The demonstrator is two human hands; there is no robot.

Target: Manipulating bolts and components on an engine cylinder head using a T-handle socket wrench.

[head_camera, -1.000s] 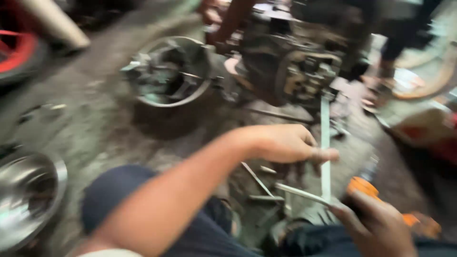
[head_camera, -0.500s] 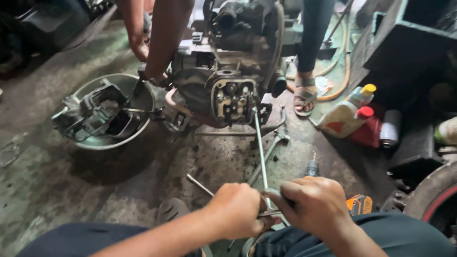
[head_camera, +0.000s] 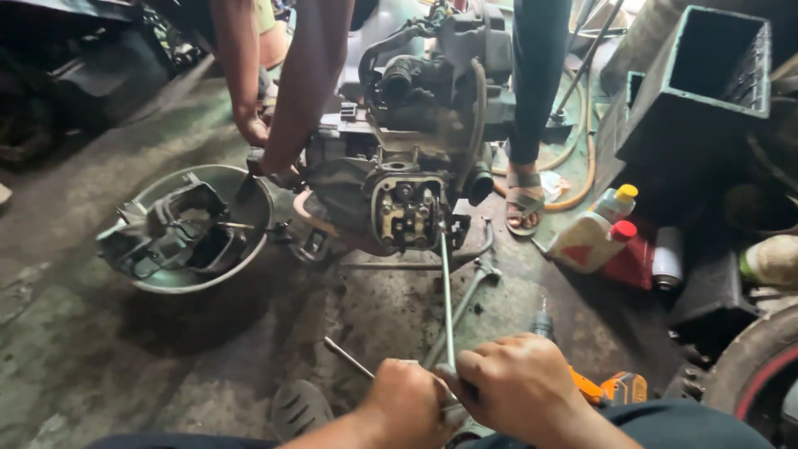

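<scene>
Head view looks down on an oily workshop floor [head_camera: 100, 349]. Both of the person's hands are together at the bottom, the left hand [head_camera: 407, 409] and right hand [head_camera: 519, 389] clamped side by side on the near end of a long metal rod [head_camera: 447, 299]. The rod runs straight up from the fists to the open face of an engine block [head_camera: 407, 208] resting on the floor. A co-worker's arm [head_camera: 303, 83] reaches down to the engine's left side, beside a metal basin [head_camera: 249, 249] of parts. Plastic bottles [head_camera: 594, 237] stand to the right.
</scene>
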